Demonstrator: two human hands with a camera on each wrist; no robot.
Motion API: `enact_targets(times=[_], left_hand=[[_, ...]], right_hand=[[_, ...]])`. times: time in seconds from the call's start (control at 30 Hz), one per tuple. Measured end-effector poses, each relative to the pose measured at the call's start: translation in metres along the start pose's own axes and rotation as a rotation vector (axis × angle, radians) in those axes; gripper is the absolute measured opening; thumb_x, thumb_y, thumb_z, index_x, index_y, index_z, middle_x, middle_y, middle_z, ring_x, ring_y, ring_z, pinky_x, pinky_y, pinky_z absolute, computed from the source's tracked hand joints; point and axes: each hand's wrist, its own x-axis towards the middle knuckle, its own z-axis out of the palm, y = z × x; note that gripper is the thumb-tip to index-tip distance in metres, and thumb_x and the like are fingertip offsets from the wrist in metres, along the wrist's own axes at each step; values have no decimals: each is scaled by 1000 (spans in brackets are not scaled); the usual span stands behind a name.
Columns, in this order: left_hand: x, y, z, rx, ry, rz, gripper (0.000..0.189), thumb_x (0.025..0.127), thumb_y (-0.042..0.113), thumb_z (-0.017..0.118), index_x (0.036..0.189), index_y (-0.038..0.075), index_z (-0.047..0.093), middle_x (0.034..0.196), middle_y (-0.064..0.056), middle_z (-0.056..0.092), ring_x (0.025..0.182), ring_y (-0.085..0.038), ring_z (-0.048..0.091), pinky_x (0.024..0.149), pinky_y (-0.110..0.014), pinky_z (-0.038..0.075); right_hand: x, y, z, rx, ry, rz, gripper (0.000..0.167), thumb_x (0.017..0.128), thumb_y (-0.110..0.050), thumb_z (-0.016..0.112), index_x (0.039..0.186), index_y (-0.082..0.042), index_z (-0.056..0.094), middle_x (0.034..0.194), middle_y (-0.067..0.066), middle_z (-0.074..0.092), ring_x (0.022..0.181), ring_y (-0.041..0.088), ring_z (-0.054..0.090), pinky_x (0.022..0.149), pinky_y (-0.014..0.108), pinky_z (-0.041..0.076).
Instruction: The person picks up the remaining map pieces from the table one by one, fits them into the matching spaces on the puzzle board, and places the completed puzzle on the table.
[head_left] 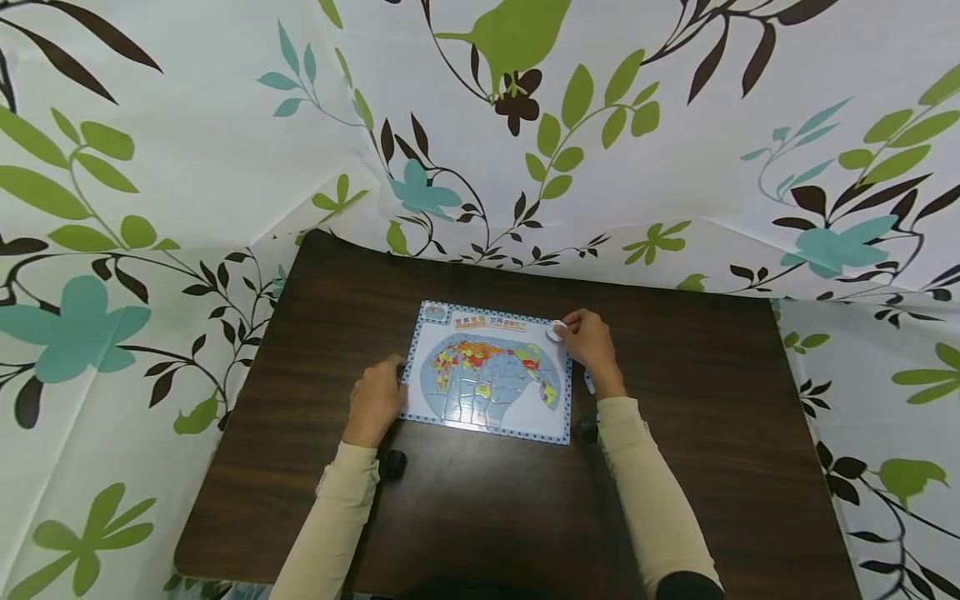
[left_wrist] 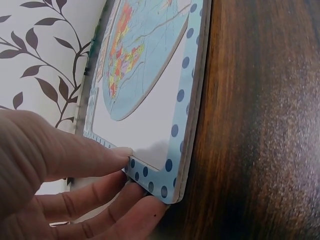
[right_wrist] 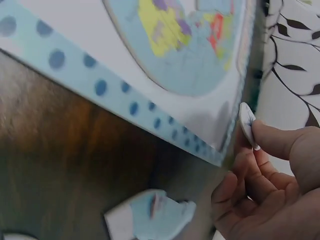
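Observation:
A world map jigsaw puzzle (head_left: 480, 425) with a blue dotted border lies on the dark wooden table, mostly filled; white backing shows at the lower right of its oval. My left hand (head_left: 377, 402) holds the board's left edge, thumb (left_wrist: 107, 159) on top of the border and fingers curled beneath, as the left wrist view shows. Above the board's upper right corner, my right hand (head_left: 592, 346) pinches a small white puzzle piece (right_wrist: 247, 122) between thumb and fingers. Another puzzle piece (right_wrist: 152, 215), pale blue and white, lies on the table beside the board's right edge, partly under the right wrist in the head view.
The brown table (head_left: 480, 525) extends around the board. A leaf-patterned white sheet (head_left: 645, 167) hangs behind and at both sides of it. Small dark devices sit at the left wrist (head_left: 392, 465) and right wrist (head_left: 588, 430). A pale edge of something (right_wrist: 17, 236) shows at the right wrist view's lower left.

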Motion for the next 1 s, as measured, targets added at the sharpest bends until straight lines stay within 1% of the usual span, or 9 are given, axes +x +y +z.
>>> enact_targets(times=[0.2, 0.4, 0.53, 0.7, 0.87, 1.0], left_hand=[[-1, 1, 3, 4, 7, 17, 38, 96, 4, 66, 134, 4, 69, 97, -13, 74, 81, -31, 70, 67, -51, 56], [-1, 1, 3, 4, 0, 5, 37, 97, 4, 67, 134, 3, 68, 98, -14, 74, 81, -30, 70, 67, -51, 56], [-1, 2, 2, 2, 0, 2, 37, 97, 4, 67, 134, 3, 68, 97, -14, 74, 80, -29, 69, 68, -50, 56], [-2, 2, 2, 1, 3, 7, 37, 97, 4, 67, 134, 3, 68, 96, -14, 74, 79, -29, 69, 67, -50, 55], [-1, 1, 2, 2, 13, 8, 36, 97, 4, 66, 133, 4, 69, 95, -13, 73, 79, -30, 69, 67, -51, 55], [-1, -1, 0, 0, 16, 6, 37, 98, 4, 65, 135, 3, 68, 95, -14, 74, 78, -30, 69, 66, -52, 56]], right_hand=[[2, 11, 13, -15, 19, 12, 30, 107, -27, 68, 125, -3, 66, 116, 17, 67, 98, 30, 61, 82, 41, 47], [4, 15, 17, -47, 58, -28, 31, 104, -28, 71, 123, -3, 69, 117, 16, 65, 102, 31, 59, 83, 44, 47], [4, 15, 16, -61, 63, -36, 29, 103, -28, 73, 119, -3, 70, 117, 16, 66, 102, 31, 59, 81, 44, 48], [4, 15, 16, -77, 55, -28, 26, 103, -28, 73, 115, -5, 70, 119, 16, 66, 102, 32, 59, 81, 43, 48], [4, 14, 15, -66, 48, -24, 28, 103, -29, 72, 119, -6, 68, 121, 16, 65, 104, 32, 59, 86, 46, 48], [3, 14, 8, -50, 54, -28, 28, 104, -28, 71, 122, -7, 68, 120, 16, 66, 102, 32, 60, 85, 47, 48]])
